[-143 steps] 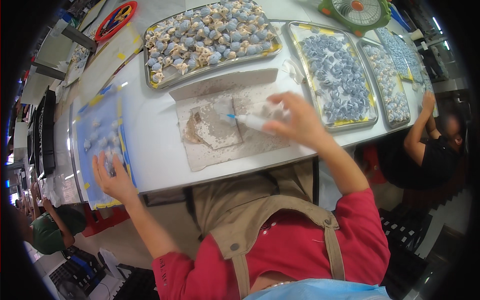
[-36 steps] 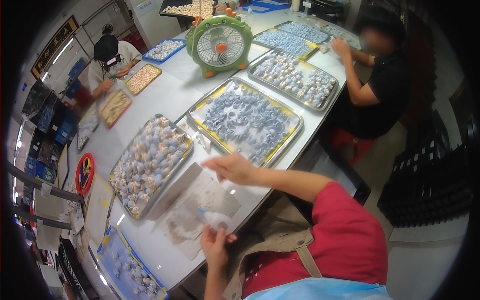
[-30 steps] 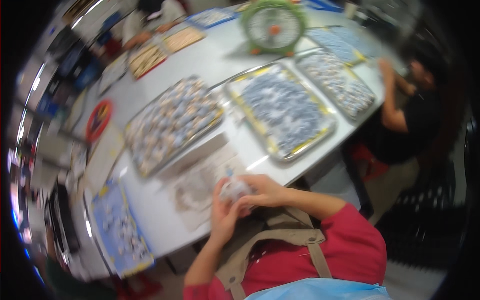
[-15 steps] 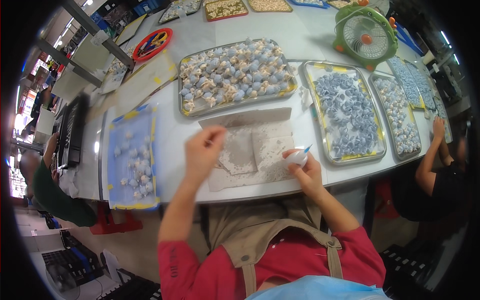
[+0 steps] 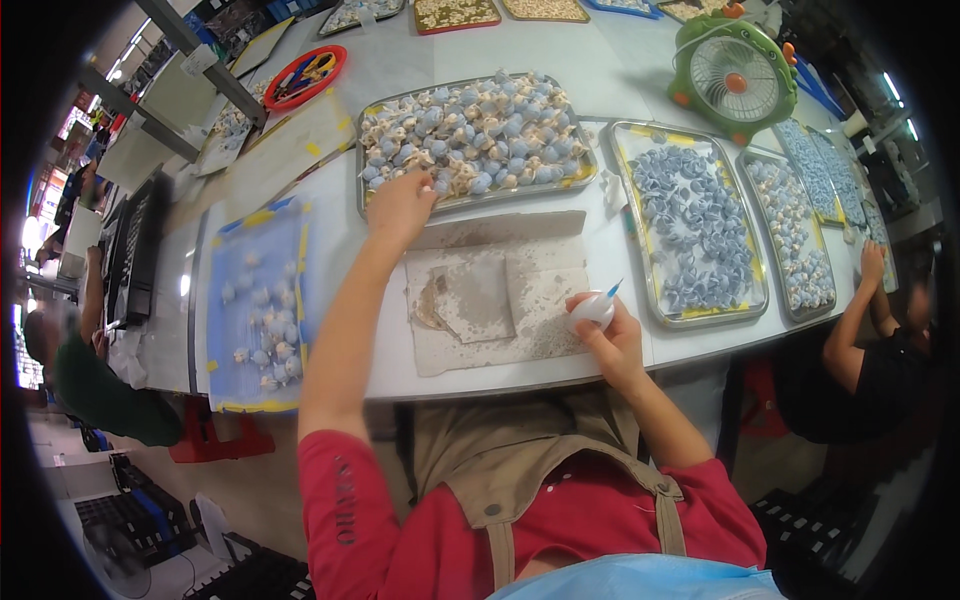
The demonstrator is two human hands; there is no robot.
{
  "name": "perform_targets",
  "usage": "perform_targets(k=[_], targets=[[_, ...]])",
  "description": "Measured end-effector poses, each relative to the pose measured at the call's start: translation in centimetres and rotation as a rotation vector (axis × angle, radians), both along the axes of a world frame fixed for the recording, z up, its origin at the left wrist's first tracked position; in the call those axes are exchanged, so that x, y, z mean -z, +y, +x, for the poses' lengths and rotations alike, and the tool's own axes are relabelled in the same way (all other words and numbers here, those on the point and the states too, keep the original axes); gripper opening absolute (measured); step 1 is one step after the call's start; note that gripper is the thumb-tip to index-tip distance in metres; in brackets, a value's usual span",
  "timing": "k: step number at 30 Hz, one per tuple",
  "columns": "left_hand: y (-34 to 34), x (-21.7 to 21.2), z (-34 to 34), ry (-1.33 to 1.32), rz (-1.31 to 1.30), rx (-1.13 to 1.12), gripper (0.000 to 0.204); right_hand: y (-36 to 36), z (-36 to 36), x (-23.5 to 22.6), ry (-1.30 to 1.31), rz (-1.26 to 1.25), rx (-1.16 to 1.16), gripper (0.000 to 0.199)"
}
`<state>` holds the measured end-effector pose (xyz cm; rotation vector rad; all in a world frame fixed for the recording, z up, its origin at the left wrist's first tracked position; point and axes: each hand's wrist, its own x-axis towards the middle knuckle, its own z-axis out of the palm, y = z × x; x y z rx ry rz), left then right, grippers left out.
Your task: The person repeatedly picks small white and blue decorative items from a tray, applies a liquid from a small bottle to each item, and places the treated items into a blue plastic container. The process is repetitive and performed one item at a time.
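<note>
Found left hand [image 5: 400, 208] at the front edge of a large metal tray [image 5: 515, 195], close by its heap of blue-and-cream pieces [image 5: 480, 130]. Saw fingers bent and bunched toward the tips; could not tell about anything pinched between them. Found right hand [image 5: 622, 345] curled round a white squeeze bottle [image 5: 590, 312], thumb and fingers pressed to its sides, by the right edge of a stained cardboard sheet [image 5: 548, 288]. Noted the bottle's blue tip [image 5: 614, 288] angled up and rightward (away from the cardboard).

Checked for writing: spotted dark lettering down the red left sleeve [image 5: 343, 500] (lengthwise along the arm), plus a pale tag [image 5: 198, 60] on a grey post, too small to read.

Logged a blue tray [image 5: 230, 345] of scattered pieces at left, edged in yellow tape. Logged a second metal tray [image 5: 715, 318] of curled blue-grey parts right of the cardboard, with a green fan [image 5: 735, 80] beyond (orange at the hub). Spotted a red basket [image 5: 341, 66] of tools, upper left.
</note>
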<state>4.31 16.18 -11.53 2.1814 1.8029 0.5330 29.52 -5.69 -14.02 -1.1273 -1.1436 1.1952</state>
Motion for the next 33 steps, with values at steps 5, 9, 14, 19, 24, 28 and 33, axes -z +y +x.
perform_targets(k=[5,9,14,19,24,28,33], targets=[[-1.4,0.2,-1.4,-0.532,0.158,-0.046,0.022,0.0,0.0,0.1,0.009,-0.009,0.007,0.025],[-7.0,-2.7,-1.1,-1.328,-0.258,-0.042,0.030,0.2,0.3,0.5,-0.076,0.013,0.014,0.023],[-14.7,-2.1,-0.8,-1.605,-0.537,-0.070,0.028,0.3,0.2,1.2,-0.166,0.107,0.061,0.027],[-19.3,1.1,-0.1,-1.409,-0.431,-0.132,0.018,1.1,-0.2,-0.2,-0.434,0.111,0.110,0.030],[-21.0,2.9,0.2,-1.188,-0.192,-0.076,0.013,2.8,-0.1,-0.9,-0.468,-0.001,0.033,0.034],[-21.3,3.2,0.3,-1.147,-0.111,-0.050,0.012,2.7,0.9,-1.6,-0.569,0.060,-0.029,0.049],[-21.6,4.0,0.3,-1.106,-0.041,-0.050,0.013,2.4,5.4,-5.9,-0.702,0.125,-0.100,0.058]])
